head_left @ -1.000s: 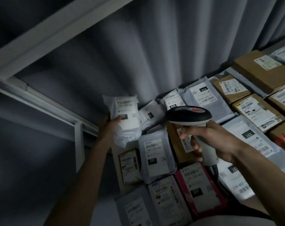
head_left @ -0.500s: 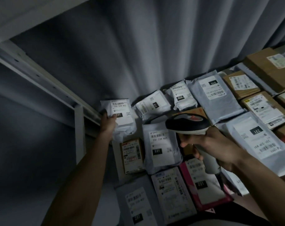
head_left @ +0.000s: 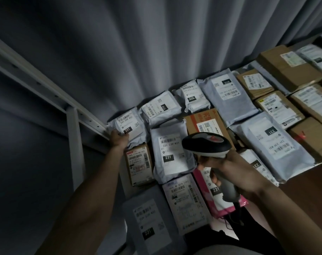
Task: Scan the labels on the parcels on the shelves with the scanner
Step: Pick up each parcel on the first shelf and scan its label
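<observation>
A small white parcel [head_left: 128,125] with a "231" label lies at the shelf's back left corner. My left hand [head_left: 117,139] holds its near left edge, the thumb on the label side. My right hand [head_left: 230,172] grips the handle of a black and grey scanner [head_left: 205,144], whose head points left over the shelf. Under the scanner lie a white "231" bag [head_left: 172,151] and a brown box [head_left: 205,122]. A red scan spot [head_left: 301,134] shows on a brown box at the right.
Several white bags and brown boxes cover the shelf, labels up. A pink parcel [head_left: 228,205] lies under my right hand. A white shelf post [head_left: 75,150] and rail [head_left: 37,83] stand at the left. A grey curtain [head_left: 156,43] hangs behind.
My left hand has lowered the small white parcel from mid-air onto the shelf's back left corner. The scanner has stayed roughly in place in my right hand.
</observation>
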